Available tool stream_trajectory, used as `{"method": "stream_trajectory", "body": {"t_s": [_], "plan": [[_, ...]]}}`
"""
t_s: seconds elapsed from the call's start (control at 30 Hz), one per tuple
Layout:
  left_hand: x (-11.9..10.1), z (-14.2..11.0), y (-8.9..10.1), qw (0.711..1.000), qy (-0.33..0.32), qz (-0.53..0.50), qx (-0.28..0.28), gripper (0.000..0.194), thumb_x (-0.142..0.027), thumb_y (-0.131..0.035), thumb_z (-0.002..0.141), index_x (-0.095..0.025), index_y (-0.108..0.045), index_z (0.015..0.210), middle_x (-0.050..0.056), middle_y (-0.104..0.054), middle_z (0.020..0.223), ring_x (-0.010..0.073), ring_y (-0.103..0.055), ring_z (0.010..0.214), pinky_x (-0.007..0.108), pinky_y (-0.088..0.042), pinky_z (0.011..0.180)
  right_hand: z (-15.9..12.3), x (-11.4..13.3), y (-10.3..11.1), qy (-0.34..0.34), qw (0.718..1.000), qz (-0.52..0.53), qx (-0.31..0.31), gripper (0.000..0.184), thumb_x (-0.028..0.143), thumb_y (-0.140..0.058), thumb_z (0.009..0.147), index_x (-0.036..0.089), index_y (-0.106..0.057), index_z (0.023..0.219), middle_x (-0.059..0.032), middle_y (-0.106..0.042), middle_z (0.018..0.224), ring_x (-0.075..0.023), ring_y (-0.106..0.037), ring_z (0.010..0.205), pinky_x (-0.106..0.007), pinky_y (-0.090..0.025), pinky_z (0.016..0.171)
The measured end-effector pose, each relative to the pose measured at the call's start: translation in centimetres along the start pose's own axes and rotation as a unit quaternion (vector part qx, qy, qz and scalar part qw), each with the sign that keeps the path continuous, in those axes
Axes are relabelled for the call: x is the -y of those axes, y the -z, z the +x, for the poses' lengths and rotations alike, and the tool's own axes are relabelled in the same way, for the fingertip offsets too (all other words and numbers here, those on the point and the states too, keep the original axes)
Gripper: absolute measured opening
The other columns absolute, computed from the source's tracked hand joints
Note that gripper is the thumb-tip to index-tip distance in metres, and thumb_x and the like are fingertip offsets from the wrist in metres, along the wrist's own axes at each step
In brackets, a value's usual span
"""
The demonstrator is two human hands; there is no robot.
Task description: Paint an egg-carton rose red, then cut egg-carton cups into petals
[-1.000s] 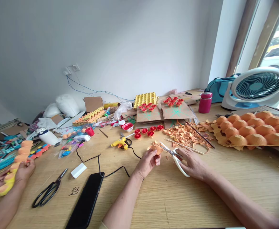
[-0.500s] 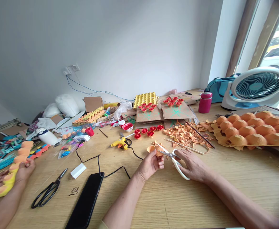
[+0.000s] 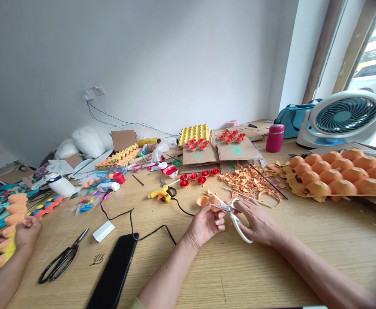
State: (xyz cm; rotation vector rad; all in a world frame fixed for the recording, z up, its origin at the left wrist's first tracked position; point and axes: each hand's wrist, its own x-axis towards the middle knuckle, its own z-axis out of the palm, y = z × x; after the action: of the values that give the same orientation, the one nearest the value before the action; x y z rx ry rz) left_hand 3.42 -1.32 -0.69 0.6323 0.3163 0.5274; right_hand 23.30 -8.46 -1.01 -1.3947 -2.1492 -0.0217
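Note:
Between the fingers of my left hand (image 3: 209,223) is an orange egg-carton cup (image 3: 216,202). My right hand (image 3: 260,222) grips white-handled scissors (image 3: 238,223), their blades parted at the cup's edge. Just left of the cup, by my left fingertips, sits another orange cup (image 3: 203,201); whether the two are joined I cannot tell. Behind my hands lie a heap of orange carton scraps (image 3: 248,180), a thin wooden stick (image 3: 247,196) and several red-painted cup flowers (image 3: 201,180).
A yellow glue gun (image 3: 162,193), black phone (image 3: 113,274) and black scissors (image 3: 64,259) lie to the left. An orange egg tray (image 3: 344,169) stands right, near a fan (image 3: 345,116). At far left, another person's hands (image 3: 27,231) hold a carton strip (image 3: 16,219).
The scissors and my hands stay close around the cup, with only slight shifts. The other person's carton strip has moved a little left. The whole view has shifted slightly.

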Motion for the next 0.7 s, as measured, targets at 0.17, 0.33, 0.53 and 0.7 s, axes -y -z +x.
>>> {"method": "stream_trajectory", "body": {"t_s": [0.17, 0.33, 0.53, 0.7], "plan": [[0.15, -0.08, 0.17, 1.000, -0.003, -0.007, 0.006, 0.048, -0.040, -0.077, 0.077, -0.010, -0.066, 0.113, 0.000, -0.046, 0.074, 0.0078, -0.038, 0.058, 0.022, -0.036, 0.058, 0.00, 0.09, 0.07, 0.005, 1.000, -0.002, 0.004, 0.012, 0.033, -0.051, 0.093, 0.021, -0.049, 0.095, -0.0072, -0.061, 0.092, -0.0228, -0.056, 0.083, -0.039, -0.039, 0.080], [0.23, -0.12, 0.45, 1.000, -0.008, -0.019, 0.015, 0.049, -0.036, -0.078, 0.076, -0.011, -0.065, 0.116, -0.001, -0.046, 0.074, 0.0074, -0.038, 0.058, 0.021, -0.037, 0.059, -0.05, 0.07, 0.04, 0.014, 1.000, -0.002, 0.009, 0.012, 0.032, -0.051, 0.092, 0.021, -0.046, 0.091, -0.0052, -0.059, 0.087, -0.0211, -0.054, 0.078, -0.038, -0.037, 0.078], [0.31, -0.12, 0.45, 0.999, -0.012, -0.028, 0.024, 0.051, -0.035, -0.081, 0.075, -0.011, -0.065, 0.117, 0.000, -0.049, 0.075, 0.0072, -0.040, 0.059, 0.020, -0.038, 0.061, -0.12, 0.00, -0.07, 0.024, 1.000, -0.005, 0.009, 0.015, 0.033, -0.051, 0.090, 0.022, -0.042, 0.087, -0.0030, -0.057, 0.082, -0.0191, -0.051, 0.073, -0.036, -0.036, 0.076], [0.20, -0.22, 0.42, 0.999, -0.020, -0.029, 0.022, 0.047, -0.033, -0.082, 0.075, -0.013, -0.066, 0.114, 0.001, -0.052, 0.076, 0.0075, -0.042, 0.060, 0.020, -0.039, 0.061, -0.20, -0.10, -0.11, 0.030, 0.999, -0.012, 0.007, 0.017, 0.032, -0.052, 0.089, 0.023, -0.039, 0.084, -0.0016, -0.055, 0.079, -0.0184, -0.050, 0.070, -0.036, -0.035, 0.076]]}}
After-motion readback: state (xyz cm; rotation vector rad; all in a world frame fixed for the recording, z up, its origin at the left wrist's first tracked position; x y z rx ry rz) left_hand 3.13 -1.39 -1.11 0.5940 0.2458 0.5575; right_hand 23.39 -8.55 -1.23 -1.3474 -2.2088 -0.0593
